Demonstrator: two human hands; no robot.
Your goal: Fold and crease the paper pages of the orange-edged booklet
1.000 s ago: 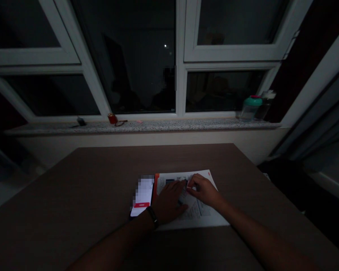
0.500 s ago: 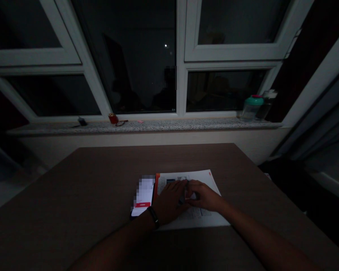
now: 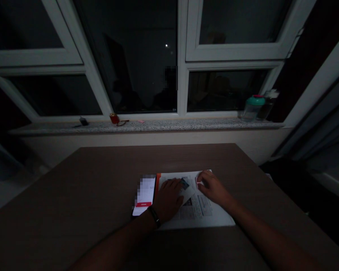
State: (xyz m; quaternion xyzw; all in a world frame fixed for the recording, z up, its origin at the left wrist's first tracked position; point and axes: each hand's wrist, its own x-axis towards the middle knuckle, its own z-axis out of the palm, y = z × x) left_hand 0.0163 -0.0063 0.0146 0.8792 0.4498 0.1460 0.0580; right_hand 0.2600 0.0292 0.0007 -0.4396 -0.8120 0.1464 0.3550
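Note:
My left hand (image 3: 168,199), with a dark band (image 3: 154,217) round its wrist, lies flat with fingers stretched out over a printed booklet (image 3: 223,218). Under its fingers is a pale piece of paper or card (image 3: 188,196) with a dark blue-green picture at its upper corner; the hand covers much of it. My right hand (image 3: 211,186) is over the booklet's upper right part, thumb and fingers closed round a small whitish thing with a reddish edge, mostly hidden. Left of the booklet lies a phone (image 3: 147,190), its screen lit.
The brown table (image 3: 101,180) reaches to the wall under a window. On the speckled sill (image 3: 164,125) are a small red jar (image 3: 114,119), a dark little object (image 3: 83,121), a teal-lidded bottle (image 3: 253,109) and a second clear bottle (image 3: 269,105). A curtain hangs at right.
My right hand has moved right, away from my left hand, with the small whitish thing in its fingers. The pale paper under my left hand now shows. My left hand has barely moved.

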